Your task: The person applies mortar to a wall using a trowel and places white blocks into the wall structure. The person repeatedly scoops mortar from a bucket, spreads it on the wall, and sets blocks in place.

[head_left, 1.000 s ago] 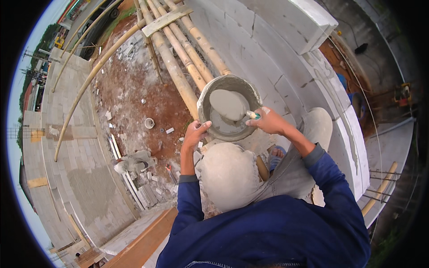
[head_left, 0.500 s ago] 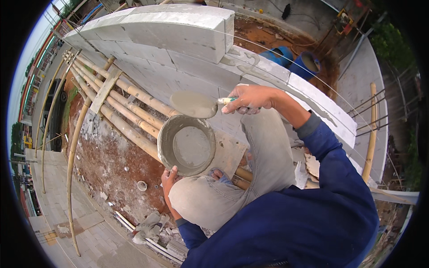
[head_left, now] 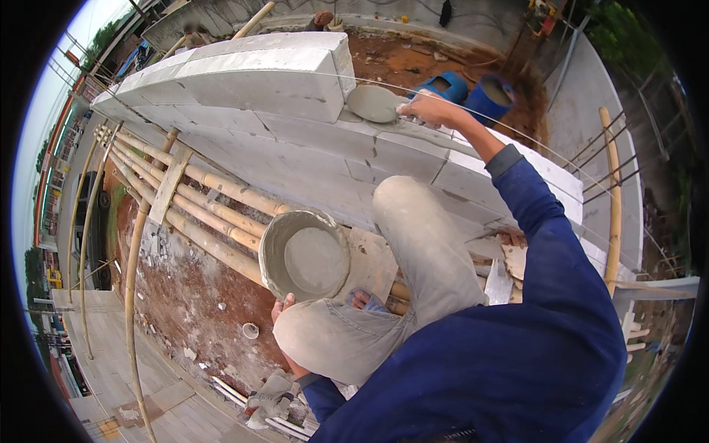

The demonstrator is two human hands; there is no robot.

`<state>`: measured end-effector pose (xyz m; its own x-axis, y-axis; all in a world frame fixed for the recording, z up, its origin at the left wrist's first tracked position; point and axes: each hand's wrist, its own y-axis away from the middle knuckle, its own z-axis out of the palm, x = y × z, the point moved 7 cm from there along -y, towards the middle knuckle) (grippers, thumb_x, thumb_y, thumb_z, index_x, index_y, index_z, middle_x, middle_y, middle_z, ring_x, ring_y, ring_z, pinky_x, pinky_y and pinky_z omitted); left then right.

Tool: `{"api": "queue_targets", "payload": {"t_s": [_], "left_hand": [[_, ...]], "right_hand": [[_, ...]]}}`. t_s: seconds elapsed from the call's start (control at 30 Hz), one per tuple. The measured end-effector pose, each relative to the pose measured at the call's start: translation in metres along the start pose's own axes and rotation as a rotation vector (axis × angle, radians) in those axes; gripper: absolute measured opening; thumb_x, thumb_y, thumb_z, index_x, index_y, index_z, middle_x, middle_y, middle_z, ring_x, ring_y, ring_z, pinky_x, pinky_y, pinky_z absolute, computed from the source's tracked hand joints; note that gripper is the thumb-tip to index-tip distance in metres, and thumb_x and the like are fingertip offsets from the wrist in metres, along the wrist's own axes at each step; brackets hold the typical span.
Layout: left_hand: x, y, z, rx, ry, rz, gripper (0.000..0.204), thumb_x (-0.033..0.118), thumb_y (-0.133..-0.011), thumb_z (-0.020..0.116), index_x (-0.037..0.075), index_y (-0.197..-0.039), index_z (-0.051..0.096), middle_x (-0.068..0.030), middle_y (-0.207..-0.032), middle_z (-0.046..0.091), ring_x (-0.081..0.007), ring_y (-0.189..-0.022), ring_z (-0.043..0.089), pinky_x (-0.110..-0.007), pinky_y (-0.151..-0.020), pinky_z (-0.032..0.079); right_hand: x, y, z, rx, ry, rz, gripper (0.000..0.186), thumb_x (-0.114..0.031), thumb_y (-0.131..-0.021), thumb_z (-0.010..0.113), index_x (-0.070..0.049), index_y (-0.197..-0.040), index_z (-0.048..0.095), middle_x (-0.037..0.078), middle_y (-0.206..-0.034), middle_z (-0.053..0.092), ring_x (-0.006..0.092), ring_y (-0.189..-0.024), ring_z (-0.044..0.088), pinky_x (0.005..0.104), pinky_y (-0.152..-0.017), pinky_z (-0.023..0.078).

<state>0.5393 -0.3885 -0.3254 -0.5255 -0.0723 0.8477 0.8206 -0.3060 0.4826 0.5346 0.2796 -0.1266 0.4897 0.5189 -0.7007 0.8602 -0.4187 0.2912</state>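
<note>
My right hand (head_left: 428, 107) is closed on the handle of a trowel, its rounded blade (head_left: 373, 103) coated with grey mortar, held at the top of the white block wall (head_left: 251, 88) beside the end of the upper course. A bed of mortar runs along the lower blocks there. My left hand (head_left: 284, 306) has its fingertips on the near lower side of a bucket (head_left: 303, 251), partly hidden by my left knee. The bucket holds grey mortar and sits on a board (head_left: 369, 262) over bamboo poles (head_left: 221, 214). A thin string crosses above the wall.
Blue drums (head_left: 491, 100) stand behind the wall. People are partly visible beyond it (head_left: 196, 37). Rubble lies on the earth below (head_left: 207, 317), where a grey figure (head_left: 269, 399) is partly seen. Upright bamboo (head_left: 614, 199) and rebar are at right; my bent knees are close to the bucket.
My right hand has lifted the loaded trowel out of the bucket and moved it up and away to the wall top. My left hand remains at the bucket. The view has swung right toward the wall.
</note>
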Motion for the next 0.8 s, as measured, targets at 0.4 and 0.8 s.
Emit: {"api": "queue_targets", "payload": {"t_s": [0.4, 0.8], "left_hand": [[0.005, -0.006, 0.001, 0.007, -0.108, -0.008, 0.047, 0.029, -0.104, 0.073, -0.004, -0.135, 0.062, -0.0099, -0.116, 0.073, -0.0160, -0.098, 0.068, -0.032, -0.085, 0.055], [-0.036, 0.057, -0.042, 0.182, -0.233, -0.117, 0.045, 0.029, -0.104, 0.073, -0.004, -0.133, 0.062, -0.0090, -0.113, 0.073, -0.0154, -0.095, 0.067, -0.031, -0.083, 0.055]], "right_hand": [[0.068, 0.134, -0.045, 0.186, 0.152, 0.080, 0.058, -0.052, -0.096, 0.072, 0.006, -0.097, 0.081, 0.014, -0.074, 0.068, 0.0234, -0.069, 0.065, 0.0397, -0.065, 0.053], [0.195, 0.342, -0.109, 0.435, 0.099, 0.438, 0.052, -0.053, -0.087, 0.079, -0.002, -0.092, 0.080, 0.007, -0.065, 0.062, 0.0179, -0.064, 0.061, 0.0358, -0.062, 0.048]]}}
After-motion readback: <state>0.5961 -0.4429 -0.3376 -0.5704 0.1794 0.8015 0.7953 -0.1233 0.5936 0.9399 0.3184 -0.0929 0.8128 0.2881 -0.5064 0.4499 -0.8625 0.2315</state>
